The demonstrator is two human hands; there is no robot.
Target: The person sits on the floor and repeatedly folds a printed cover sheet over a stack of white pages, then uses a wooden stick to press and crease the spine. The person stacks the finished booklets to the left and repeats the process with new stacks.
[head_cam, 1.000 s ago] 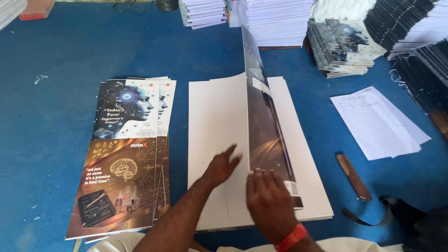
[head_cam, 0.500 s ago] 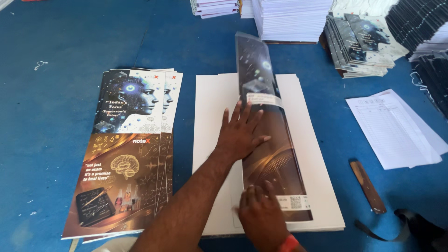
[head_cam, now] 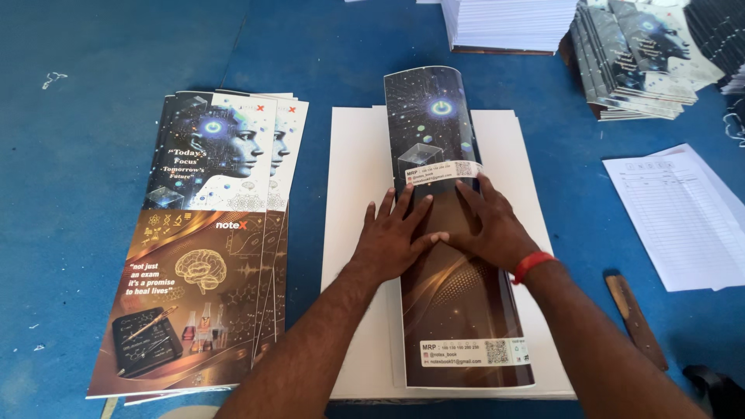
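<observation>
Both hands lie flat and open, gripping nothing: the left hand [head_cam: 394,237] and right hand [head_cam: 490,225] press side by side, thumbs almost touching, on the middle of a folded printed cover [head_cam: 454,233]. The cover runs lengthwise over a stack of white sheets [head_cam: 351,202] on the blue bench [head_cam: 116,62], its far end curling up off the paper.

It looks like glossy card: light, thin, springy along the fold, and probably slick under a palm, so it could skate on the sheets unless pressed straight down. Edges and corners would dent or crease easily. A fair hold would be flat palms on the middle, or a pinch at the long edge near either end.

To the left lies a fanned pile of open covers [head_cam: 202,248]. At right are a paper form [head_cam: 683,217] and a brown stick [head_cam: 635,318]; finished books [head_cam: 636,62] sit at the far right.
</observation>
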